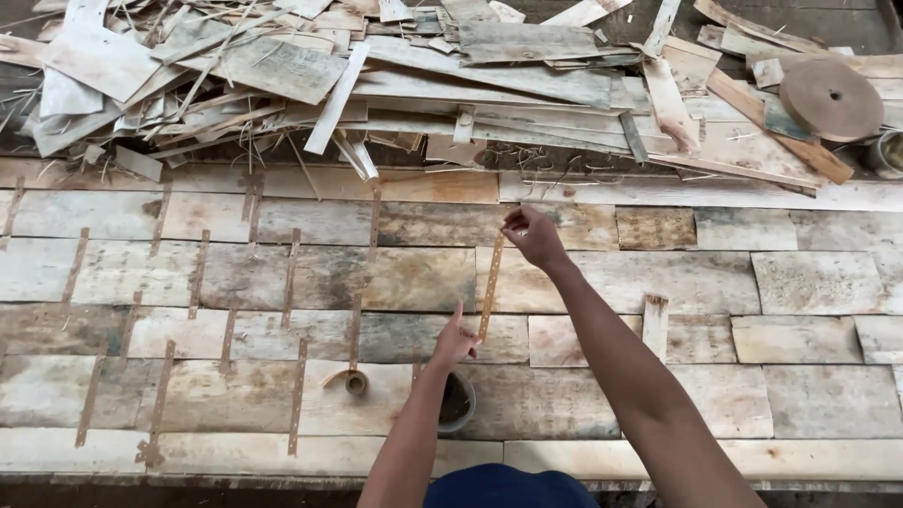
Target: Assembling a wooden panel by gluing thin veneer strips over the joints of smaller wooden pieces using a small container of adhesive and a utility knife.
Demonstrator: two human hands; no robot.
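A strip of brown perforated tape [490,285] stretches across a seam between grey-brown veneer sheets [423,277] laid flat on the bench. My right hand [533,235] pinches the strip's far end. My left hand [454,341] holds the near end, forefinger pointing up. A small roll of the same tape [355,381] lies on the sheets to the left of my left hand. A round dark pot [458,402] sits under my left forearm.
Several taped seams [198,273] run across the sheets on the left. A heap of veneer offcuts [376,75] lies along the far side. A large brown tape roll [831,99] and a tin [888,153] sit at far right.
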